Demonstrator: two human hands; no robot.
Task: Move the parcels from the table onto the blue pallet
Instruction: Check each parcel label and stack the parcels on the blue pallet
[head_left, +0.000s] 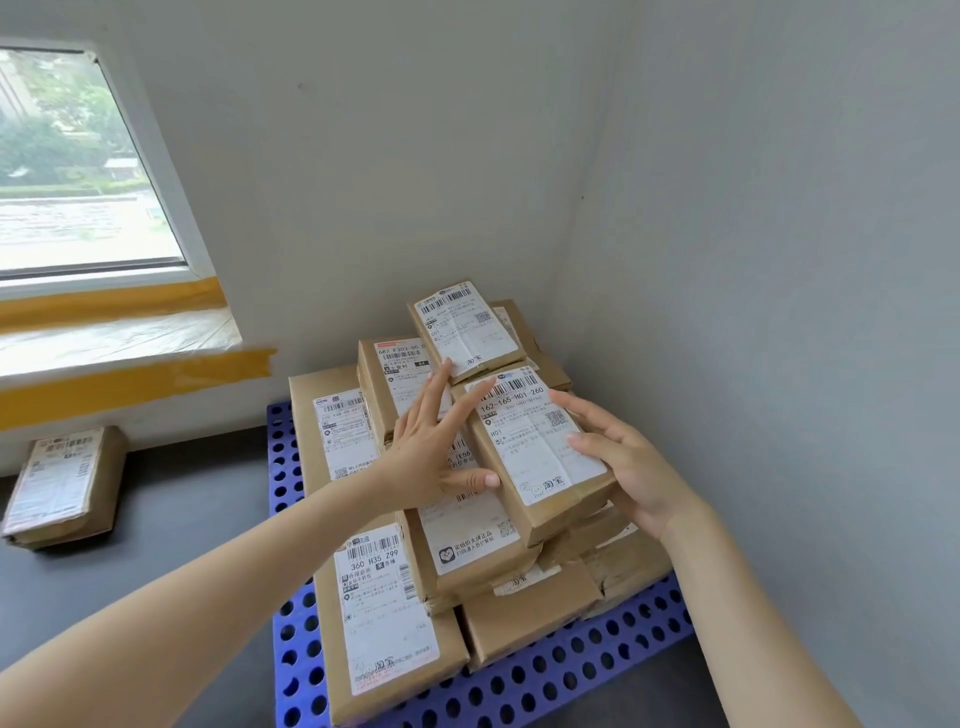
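Brown cardboard parcels were stacked on the blue pallet (545, 675) in the corner, and one labelled parcel (540, 447) was being set on top of the heap. To seat it well, it ought to be laid flat and square on the boxes beneath, so that nothing could slide off. The right hand (628, 462) was wrapped around its near right corner, fingers over the label. The left hand (431, 441) was spread flat and unclenched, its fingertips touching the parcel's left edge, gripping nothing.
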